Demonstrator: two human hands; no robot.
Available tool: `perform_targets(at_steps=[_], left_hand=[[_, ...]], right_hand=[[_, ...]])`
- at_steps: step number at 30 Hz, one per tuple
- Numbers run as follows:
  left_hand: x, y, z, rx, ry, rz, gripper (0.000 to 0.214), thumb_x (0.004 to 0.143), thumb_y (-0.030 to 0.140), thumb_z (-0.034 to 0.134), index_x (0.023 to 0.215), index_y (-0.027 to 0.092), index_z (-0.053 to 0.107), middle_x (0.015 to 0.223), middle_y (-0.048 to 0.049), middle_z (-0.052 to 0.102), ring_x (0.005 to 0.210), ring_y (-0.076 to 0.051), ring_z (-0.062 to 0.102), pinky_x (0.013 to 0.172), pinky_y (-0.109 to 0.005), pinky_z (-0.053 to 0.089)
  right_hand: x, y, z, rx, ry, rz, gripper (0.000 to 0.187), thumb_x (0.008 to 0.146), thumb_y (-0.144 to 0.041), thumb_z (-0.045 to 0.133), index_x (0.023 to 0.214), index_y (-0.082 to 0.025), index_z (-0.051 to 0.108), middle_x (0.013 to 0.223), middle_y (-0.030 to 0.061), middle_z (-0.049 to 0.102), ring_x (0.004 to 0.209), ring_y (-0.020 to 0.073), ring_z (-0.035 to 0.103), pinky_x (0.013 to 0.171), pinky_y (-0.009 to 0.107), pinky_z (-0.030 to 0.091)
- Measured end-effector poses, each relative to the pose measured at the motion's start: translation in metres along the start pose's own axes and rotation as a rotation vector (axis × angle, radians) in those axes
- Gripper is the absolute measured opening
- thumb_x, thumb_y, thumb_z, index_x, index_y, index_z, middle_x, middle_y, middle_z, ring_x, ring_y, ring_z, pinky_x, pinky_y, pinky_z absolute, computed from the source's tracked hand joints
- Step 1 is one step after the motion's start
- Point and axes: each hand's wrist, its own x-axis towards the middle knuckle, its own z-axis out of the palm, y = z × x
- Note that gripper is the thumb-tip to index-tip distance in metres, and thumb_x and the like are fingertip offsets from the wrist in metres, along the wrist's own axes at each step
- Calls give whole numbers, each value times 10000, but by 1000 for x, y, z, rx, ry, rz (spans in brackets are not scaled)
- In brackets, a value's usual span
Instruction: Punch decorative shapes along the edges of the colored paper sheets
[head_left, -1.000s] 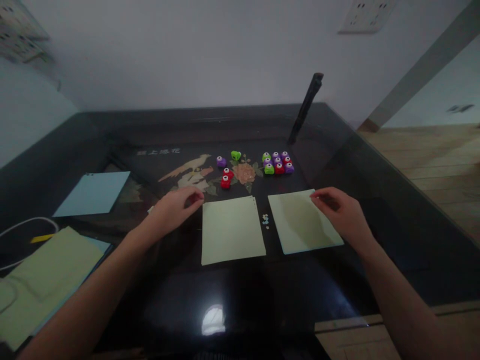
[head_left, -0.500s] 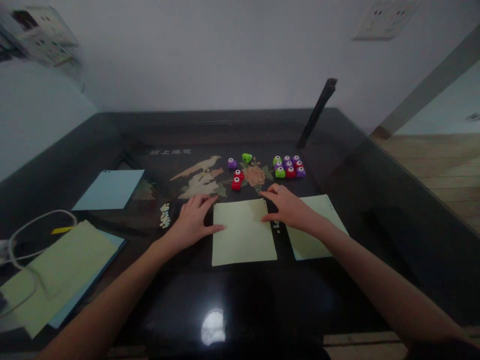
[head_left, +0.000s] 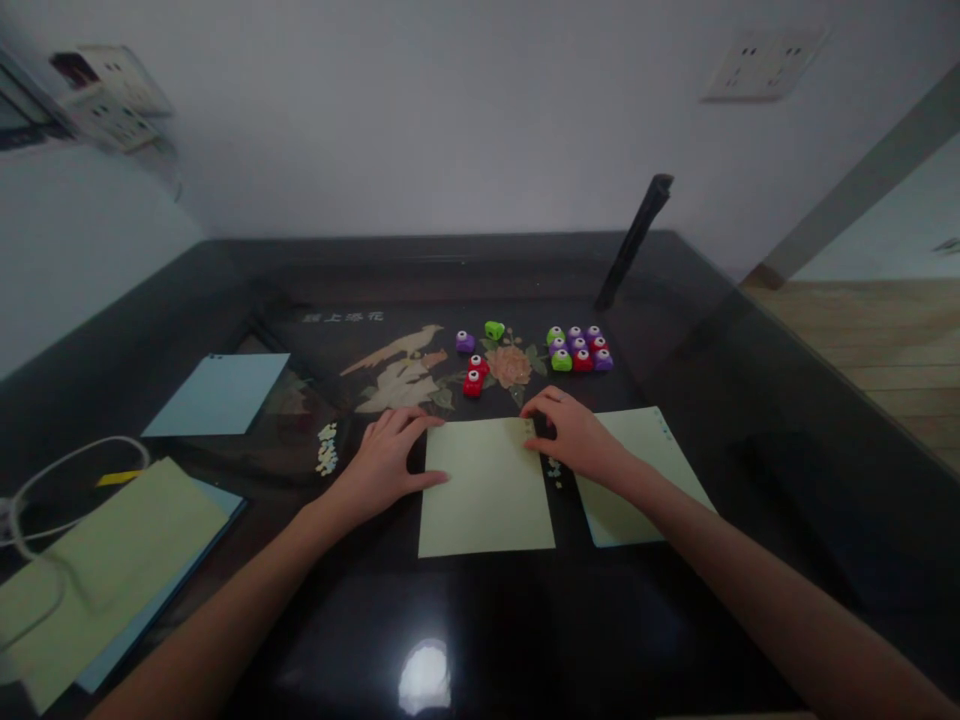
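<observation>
pale yellow-green paper point(head_left: 486, 495) — squarish, flat on dark tabletop point(head_left: 360, 620) — small specks point(head_left: 528, 427) near far right corner.

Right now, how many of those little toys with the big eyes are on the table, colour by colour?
Purple toys: 6
Red toys: 4
Green toys: 3
Total: 13

The left hand point(head_left: 385, 462) and right hand point(head_left: 576, 434) face inward, thumbs and forefingers parted. Left forearm point(head_left: 244, 600) and right forearm point(head_left: 750, 570) converge forward.
</observation>
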Motion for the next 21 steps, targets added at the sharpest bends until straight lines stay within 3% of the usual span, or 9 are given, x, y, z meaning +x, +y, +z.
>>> perform_targets(at_steps=[4,8,12,15,21], left_hand=[[0,0,1,-53,3,1,588,710,434,717,1222,251,493,1217,-98,517,1132,-322,462,899,-464,383],[0,1,0,-91,22,-9,635,695,397,738,1251,255,464,1239,-100,512,1152,-323,461,924,-477,386],[0,4,-3,-172,58,-8,636,725,382,721,1283,246,447,1251,-111,504,1180,-313,456,965,-482,382],[2,4,-4,-308,111,-21,581,761,355,687,1277,238,449,1237,-106,510,1154,-283,487,968,-453,401],[7,0,-2,-763,117,-176,527,771,310,645,1232,161,439,1023,-83,623,891,-221,621,778,-379,506]], right_hand=[[2,-3,3,159,71,46,74,743,-120,622,787,-174,599,808,33,583,713,161,541,667,291,414],[3,-3,4,256,78,65,21,772,-165,597,769,-185,591,703,10,624,645,152,576,608,273,427],[3,-1,2,529,48,143,42,748,-203,612,758,-179,579,716,26,666,692,168,642,649,288,472],[3,1,-1,663,11,195,95,727,-243,637,759,-171,583,645,12,644,618,160,629,615,292,469],[4,1,-11,773,-6,254,139,710,-262,666,764,-162,585,595,-10,625,536,128,596,577,280,459]])
